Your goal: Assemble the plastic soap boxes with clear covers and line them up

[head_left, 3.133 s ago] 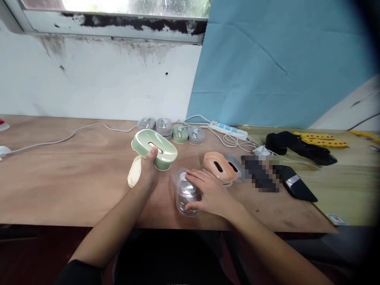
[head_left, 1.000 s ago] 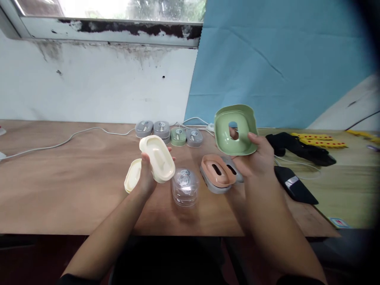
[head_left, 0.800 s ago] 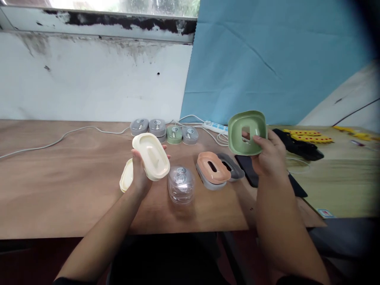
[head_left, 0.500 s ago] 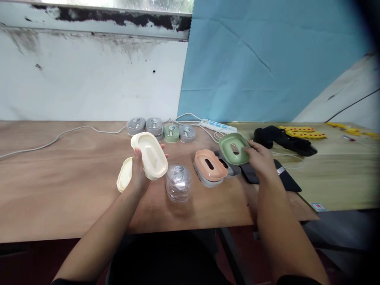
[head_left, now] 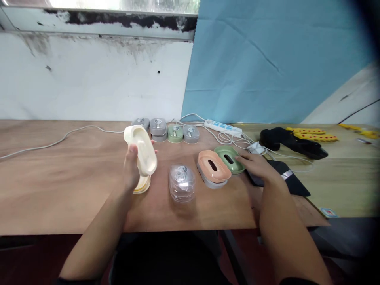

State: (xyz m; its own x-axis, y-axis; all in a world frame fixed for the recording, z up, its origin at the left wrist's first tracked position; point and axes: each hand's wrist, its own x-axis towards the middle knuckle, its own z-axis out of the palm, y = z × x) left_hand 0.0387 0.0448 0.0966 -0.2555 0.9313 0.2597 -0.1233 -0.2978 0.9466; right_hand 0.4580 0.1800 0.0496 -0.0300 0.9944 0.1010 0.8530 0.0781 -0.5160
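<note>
My left hand [head_left: 130,170] is closed round a cream oval tray [head_left: 141,149], held up and tilted above the table. A second cream piece [head_left: 143,185] lies under that hand on the wood. My right hand [head_left: 255,166] rests with fingers spread beside a green slotted lid [head_left: 229,159], its fingertips touching the lid's right side. The green lid sits on the table behind an orange slotted lid [head_left: 213,165] that tops a grey base. A stack of clear plastic containers [head_left: 181,182] stands between my hands.
Several small grey and green boxes [head_left: 166,132] line the back of the wooden table [head_left: 59,178]. A white power strip [head_left: 221,127] with cables, a black phone [head_left: 285,178], a black tool [head_left: 285,139] and yellow strips [head_left: 311,135] lie to the right.
My right hand lowered the green lid from the air onto the table behind the orange one and let go. My left hand raised and tilted the cream tray.
</note>
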